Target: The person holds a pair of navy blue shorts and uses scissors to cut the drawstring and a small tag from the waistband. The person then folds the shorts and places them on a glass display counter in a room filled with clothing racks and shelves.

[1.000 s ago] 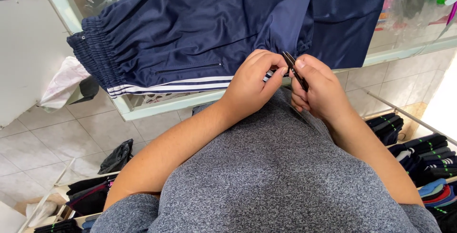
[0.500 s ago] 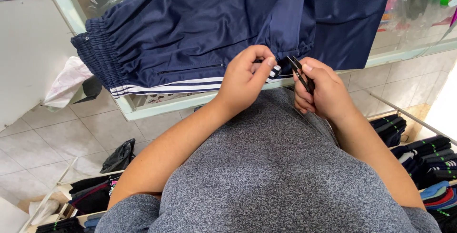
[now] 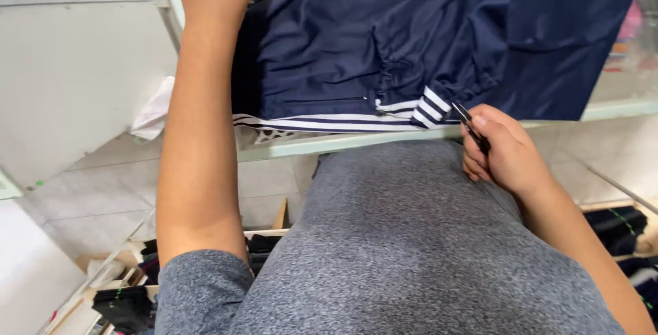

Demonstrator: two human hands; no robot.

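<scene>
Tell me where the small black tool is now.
In the head view, the small black tool is right of centre, gripped by the right hand, beside the striped hem of the navy blue shorts.

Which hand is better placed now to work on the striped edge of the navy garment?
Probably the right hand: it holds a small dark tool right beside the striped edge of the navy garment. The left arm reaches up out of view.

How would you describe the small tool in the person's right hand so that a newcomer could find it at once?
Start at the navy garment spread on the glass counter. Go to its white-striped edge, where the right hand rests. The tool is the thin, dark, pen-like thing pinched there, the only hard, slim object there.
</scene>
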